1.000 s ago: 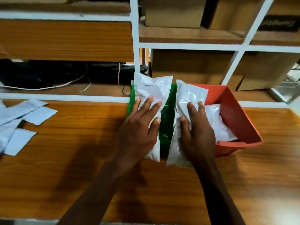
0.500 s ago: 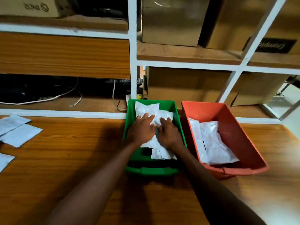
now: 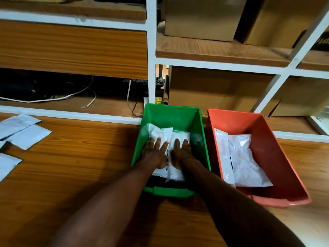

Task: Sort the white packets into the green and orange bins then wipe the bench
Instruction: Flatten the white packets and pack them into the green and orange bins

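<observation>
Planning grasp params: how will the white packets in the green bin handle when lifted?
The white packets look crinkled and puffy under the left hand, so probably floppy and light. Their glossy film suggests slippery. They lie flat in the green bin, so rolling is unlikely.

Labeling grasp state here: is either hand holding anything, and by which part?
Nothing is gripped. The left hand and right hand lie flat with straight fingers, pressing down on the top faces of the white packets inside the green bin.
</observation>
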Demonstrator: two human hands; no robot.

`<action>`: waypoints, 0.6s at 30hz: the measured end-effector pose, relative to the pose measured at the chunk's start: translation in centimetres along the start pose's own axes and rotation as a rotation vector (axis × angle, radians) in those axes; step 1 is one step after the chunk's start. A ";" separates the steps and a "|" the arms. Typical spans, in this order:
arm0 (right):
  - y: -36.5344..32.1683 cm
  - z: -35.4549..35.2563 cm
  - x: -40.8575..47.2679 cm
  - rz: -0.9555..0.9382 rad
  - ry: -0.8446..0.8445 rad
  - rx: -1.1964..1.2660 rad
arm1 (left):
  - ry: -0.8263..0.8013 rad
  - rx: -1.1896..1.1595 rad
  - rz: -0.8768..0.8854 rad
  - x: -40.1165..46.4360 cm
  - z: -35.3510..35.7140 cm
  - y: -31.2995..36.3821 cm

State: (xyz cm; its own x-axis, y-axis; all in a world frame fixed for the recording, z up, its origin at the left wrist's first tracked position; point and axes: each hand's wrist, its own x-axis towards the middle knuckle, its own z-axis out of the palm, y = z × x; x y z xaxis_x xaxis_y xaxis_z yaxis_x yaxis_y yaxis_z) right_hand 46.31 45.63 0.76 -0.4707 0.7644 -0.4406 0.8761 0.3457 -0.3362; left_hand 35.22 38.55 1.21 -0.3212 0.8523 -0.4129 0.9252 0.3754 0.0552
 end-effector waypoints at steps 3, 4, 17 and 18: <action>-0.4 0.1 0.3 0.012 -0.008 -0.028 | 0.007 0.014 0.004 -0.2 -0.3 0.2; -0.4 0.0 0.3 -0.010 0.000 -0.059 | 0.012 0.005 0.004 -0.3 -0.4 0.3; -0.8 -4.9 -7.4 -0.330 0.403 0.236 | 0.374 -0.298 0.130 -5.8 -5.9 -0.6; -0.7 -4.9 -8.5 -0.367 0.458 0.266 | 0.433 -0.336 0.139 -7.1 -6.2 -0.5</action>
State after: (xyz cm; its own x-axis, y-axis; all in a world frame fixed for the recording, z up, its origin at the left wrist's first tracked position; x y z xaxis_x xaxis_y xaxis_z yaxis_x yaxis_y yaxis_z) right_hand 50.20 41.54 8.79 -0.5908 0.7974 0.1224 0.5834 0.5271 -0.6179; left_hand 35.80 34.62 9.73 -0.3198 0.9471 0.0260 0.8725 0.2837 0.3978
